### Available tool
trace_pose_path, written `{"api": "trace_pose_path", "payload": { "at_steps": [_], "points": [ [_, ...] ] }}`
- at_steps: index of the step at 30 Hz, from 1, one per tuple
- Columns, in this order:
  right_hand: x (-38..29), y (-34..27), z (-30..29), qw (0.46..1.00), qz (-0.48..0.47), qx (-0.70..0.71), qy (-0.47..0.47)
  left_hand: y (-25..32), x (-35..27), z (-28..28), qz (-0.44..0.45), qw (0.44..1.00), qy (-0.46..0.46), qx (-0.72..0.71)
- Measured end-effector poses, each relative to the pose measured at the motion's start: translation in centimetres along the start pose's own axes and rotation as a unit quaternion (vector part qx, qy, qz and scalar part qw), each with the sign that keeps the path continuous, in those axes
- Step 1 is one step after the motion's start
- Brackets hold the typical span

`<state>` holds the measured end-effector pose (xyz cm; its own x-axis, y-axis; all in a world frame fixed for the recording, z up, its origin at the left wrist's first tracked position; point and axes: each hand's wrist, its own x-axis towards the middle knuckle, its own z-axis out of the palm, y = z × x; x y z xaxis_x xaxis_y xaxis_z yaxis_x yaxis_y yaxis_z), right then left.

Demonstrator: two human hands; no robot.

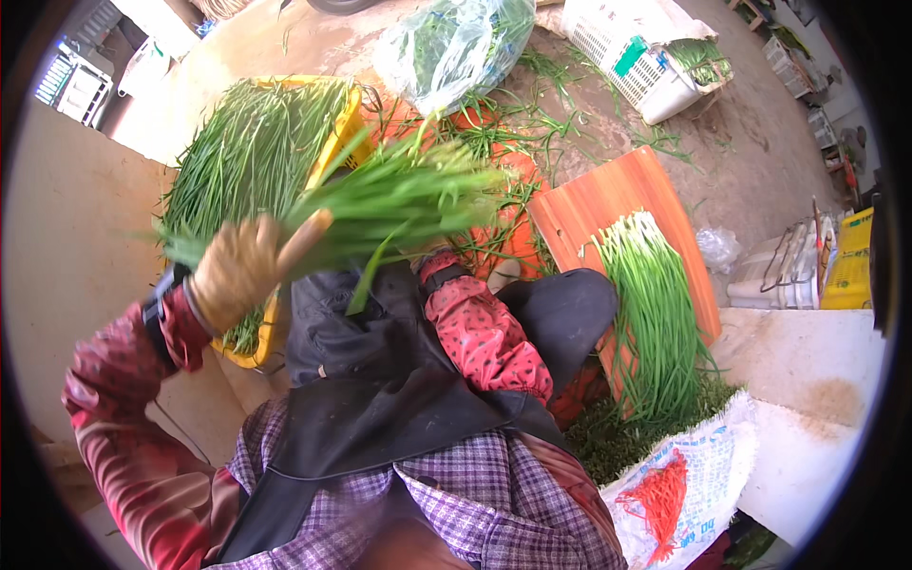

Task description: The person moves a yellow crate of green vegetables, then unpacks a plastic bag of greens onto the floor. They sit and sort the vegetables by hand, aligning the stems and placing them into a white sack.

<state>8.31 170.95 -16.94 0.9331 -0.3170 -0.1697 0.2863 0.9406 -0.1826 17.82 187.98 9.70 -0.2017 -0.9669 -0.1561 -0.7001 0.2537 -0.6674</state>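
Note:
My left hand [242, 267], in a tan work glove, grips a loose bunch of green chives [392, 192] across my lap. The leaves are blurred, with one bent blade hanging down. Below the bunch, my right hand [426, 249] is mostly covered by the leaves, so its fingers and any hold are hidden. To my left a yellow crate [349, 121] is heaped with long chives [263, 135]. On the right, a neat bundle of chives [652, 313] lies on a wooden board [605, 185], pale ends pointing away from me.
A clear plastic bag of greens [456, 53] sits ahead on the floor, near scattered leaves [491, 135] on an orange sheet. Beyond the board is a white crate [613, 50]. Red ties [659, 502] lie on a white woven sack [712, 456] at lower right. A wall [78, 235] borders my left.

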Motion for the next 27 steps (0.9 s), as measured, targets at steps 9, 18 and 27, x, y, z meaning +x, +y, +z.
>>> {"api": "trace_pose_path", "payload": {
  "at_steps": [9, 18, 27],
  "points": [
    [-4.2, -0.3, -1.2, 0.98, 0.015, 0.164, -0.113, 7.3, -8.9, 5.4, 0.006, 0.769, -0.201, -0.606],
    [-4.9, -0.3, 0.7, 0.983, 0.017, 0.155, -0.093, 7.2, 4.2, 13.2, -0.179, 0.7, 0.159, -0.673],
    [-2.6, -1.8, -0.9, 0.923, 0.141, 0.278, -0.226, 11.7, 2.6, 11.1, -0.088, 0.043, -0.206, -0.974]
  ]
}}
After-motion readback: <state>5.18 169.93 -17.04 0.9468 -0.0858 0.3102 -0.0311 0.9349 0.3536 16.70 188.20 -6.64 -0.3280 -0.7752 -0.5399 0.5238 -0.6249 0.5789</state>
